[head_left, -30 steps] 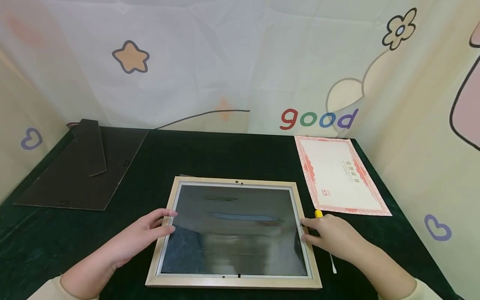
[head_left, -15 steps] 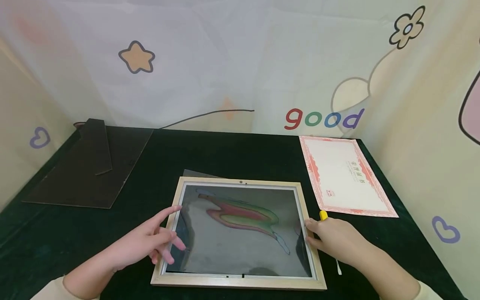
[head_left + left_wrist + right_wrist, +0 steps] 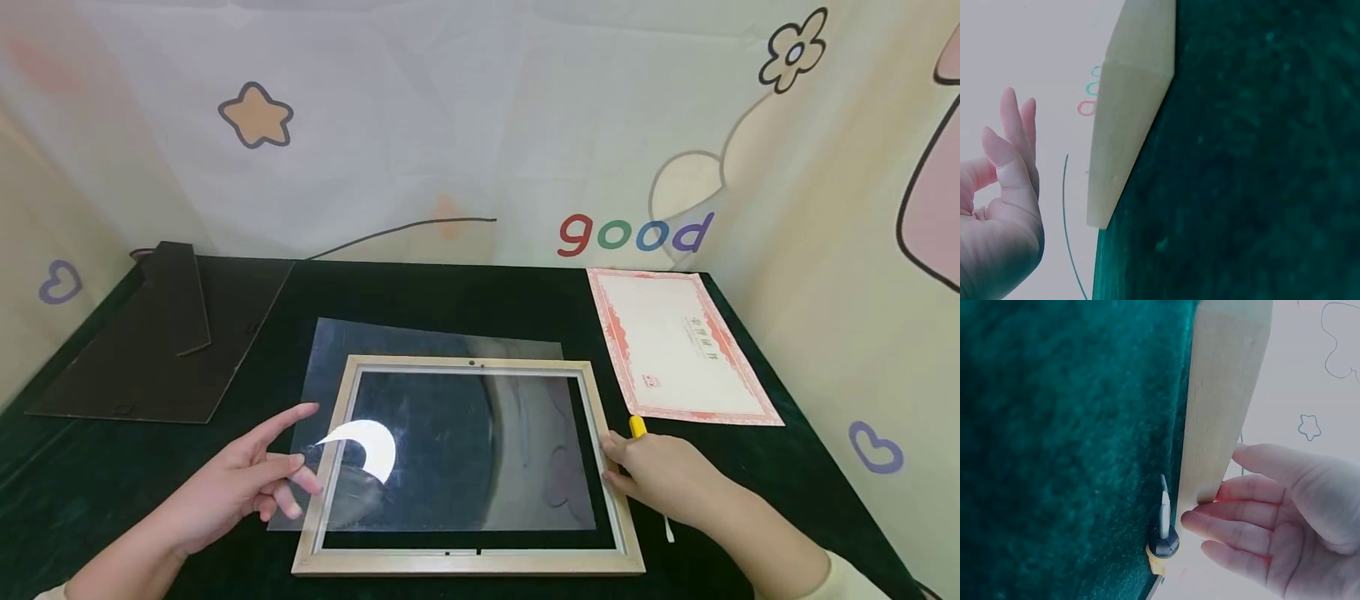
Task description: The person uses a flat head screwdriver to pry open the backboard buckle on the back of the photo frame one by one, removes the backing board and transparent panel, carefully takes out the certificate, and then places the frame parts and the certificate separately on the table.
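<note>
A light wooden picture frame (image 3: 468,563) lies on the dark green cloth, its opening facing up. A clear plastic sheet (image 3: 438,492) overlaps it, sticking out past the frame's left and far sides and catching a bright glare. My left hand (image 3: 251,483) pinches the sheet's left edge between thumb and fingers, the index finger stretched out. On the opposite side, my right hand (image 3: 667,471) holds the frame's right bar. In the right wrist view its fingertips meet the wooden side (image 3: 1225,394). Beside that hand lies a yellow-handled screwdriver (image 3: 637,426), partly hidden by it.
At the back left lies a black backing board (image 3: 232,333) with its stand flap (image 3: 180,292). A red-bordered certificate (image 3: 667,342) rests at the right. Printed fabric walls (image 3: 420,108) enclose the cloth-covered table (image 3: 450,292) at the back and sides.
The clear sheet, earlier filling the frame's opening, has shifted left and away, out over the border. My left hand moved from the frame's left bar outward with it. The right hand stays put.
</note>
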Demonstrator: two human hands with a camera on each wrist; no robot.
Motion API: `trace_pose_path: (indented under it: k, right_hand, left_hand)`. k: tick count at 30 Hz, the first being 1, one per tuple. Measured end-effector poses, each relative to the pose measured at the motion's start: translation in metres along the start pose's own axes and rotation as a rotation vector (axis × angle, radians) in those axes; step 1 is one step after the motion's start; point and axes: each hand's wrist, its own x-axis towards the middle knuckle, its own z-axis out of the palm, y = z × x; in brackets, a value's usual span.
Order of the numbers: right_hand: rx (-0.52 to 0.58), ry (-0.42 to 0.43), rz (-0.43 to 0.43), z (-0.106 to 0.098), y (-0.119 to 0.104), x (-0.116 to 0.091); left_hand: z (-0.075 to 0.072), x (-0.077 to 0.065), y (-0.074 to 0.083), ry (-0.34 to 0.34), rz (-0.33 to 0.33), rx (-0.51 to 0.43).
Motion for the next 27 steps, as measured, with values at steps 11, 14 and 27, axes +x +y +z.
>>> trace_pose_path:
  k: [11, 14, 27]
  right_hand:
    - [-0.023, -0.043, -0.012, -0.002, -0.001, 0.001]
    - [-0.031, -0.043, -0.024, -0.002, -0.002, 0.003]
    - [-0.004, -0.041, -0.031, -0.004, -0.001, 0.002]
  left_hand:
    - [-0.014, 0.005, -0.001, 0.045, 0.01, -0.06]
    - [-0.014, 0.016, 0.0, 0.096, -0.001, -0.038]
    - [-0.02, 0.078, 0.023, 0.236, -0.04, -0.001]
